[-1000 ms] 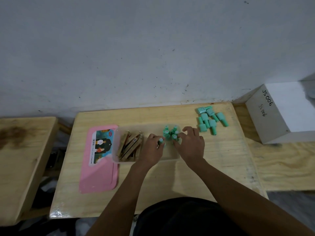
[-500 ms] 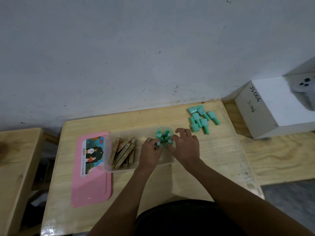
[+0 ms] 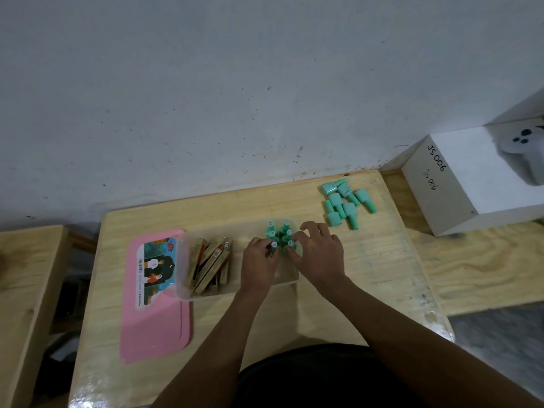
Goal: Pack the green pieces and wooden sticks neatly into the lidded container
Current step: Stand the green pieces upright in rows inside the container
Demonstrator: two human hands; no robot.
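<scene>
A clear plastic container (image 3: 184,278) sits in the middle of the wooden table. Several wooden sticks (image 3: 210,265) lie slanted in its left half. Several green pieces (image 3: 279,234) stand upright in its right half. My left hand (image 3: 259,263) pinches the near-left green piece (image 3: 274,245). My right hand (image 3: 319,254) has its fingers curled on the near-right green piece (image 3: 290,244). More green pieces (image 3: 344,203) lie loose in a heap at the table's far right. The pink lid (image 3: 156,298) lies flat to the left of the container.
A white box (image 3: 459,195) marked JS006 stands on a lower wooden surface to the right, with a white device (image 3: 527,151) on top. Another wooden table (image 3: 26,275) stands to the left. A grey wall runs right behind the table.
Both hands stay at the standing green pieces in the container, with only slight finger shifts. The camera has tilted up, so everything sits lower in view.
</scene>
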